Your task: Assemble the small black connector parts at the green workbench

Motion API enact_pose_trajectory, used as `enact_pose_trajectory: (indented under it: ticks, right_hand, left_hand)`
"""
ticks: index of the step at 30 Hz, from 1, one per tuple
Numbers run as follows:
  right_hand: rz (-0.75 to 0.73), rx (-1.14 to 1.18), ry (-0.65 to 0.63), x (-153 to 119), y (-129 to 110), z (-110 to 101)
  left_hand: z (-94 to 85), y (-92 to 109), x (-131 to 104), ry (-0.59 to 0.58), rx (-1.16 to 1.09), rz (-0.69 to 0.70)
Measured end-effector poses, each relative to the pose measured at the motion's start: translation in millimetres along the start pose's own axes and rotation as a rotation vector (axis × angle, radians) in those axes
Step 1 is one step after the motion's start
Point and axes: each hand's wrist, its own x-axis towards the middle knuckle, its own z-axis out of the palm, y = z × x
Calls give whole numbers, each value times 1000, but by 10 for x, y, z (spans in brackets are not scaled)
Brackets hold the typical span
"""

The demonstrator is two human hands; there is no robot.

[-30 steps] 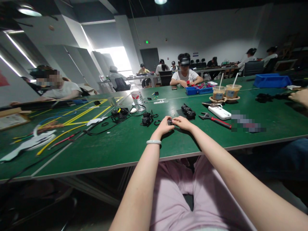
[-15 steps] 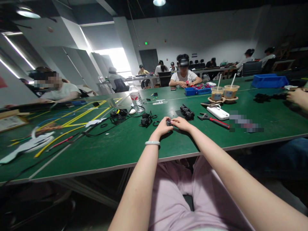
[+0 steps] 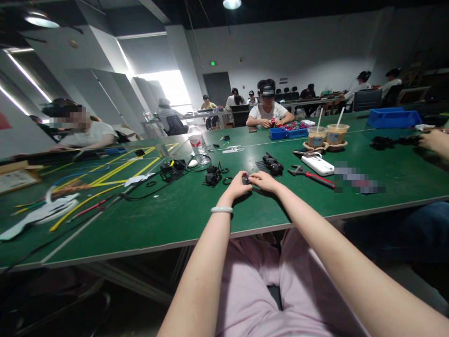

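Observation:
My left hand (image 3: pixel 238 184) and my right hand (image 3: pixel 265 180) meet on the green table (image 3: pixel 182 210), both pinching one small black part (image 3: pixel 246 179) between their fingertips. A pale bangle (image 3: pixel 221 209) circles my left wrist. Just left of my hands lie another black part (image 3: pixel 212 178) and a black ring (image 3: pixel 229 179). A black assembled block (image 3: pixel 273 164) sits just behind my right hand.
A red-handled wrench (image 3: pixel 310 176), a white power bank (image 3: pixel 318 164) and two iced drinks (image 3: pixel 326 135) lie to the right. A water bottle (image 3: pixel 198 142), black cables (image 3: pixel 154 182) and yellow strips (image 3: pixel 115 171) lie left. Blue bins (image 3: pixel 393 118) and seated people ring the table; another person's hand (image 3: pixel 433 140) rests far right.
The view has shifted slightly. My hands stay together on the small black part with almost no movement.

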Motion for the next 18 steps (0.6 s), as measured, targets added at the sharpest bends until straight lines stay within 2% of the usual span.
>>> enact_pose_trajectory:
  ticks: [11,18]
  right_hand:
    - [-21,-30,-1,2,-12,3]
    - [-31,-31,9,-4,-15,-5]
  left_hand:
    - [-5,-13,5,-7,37,43]
    - [0,-14,12,6,18,24]
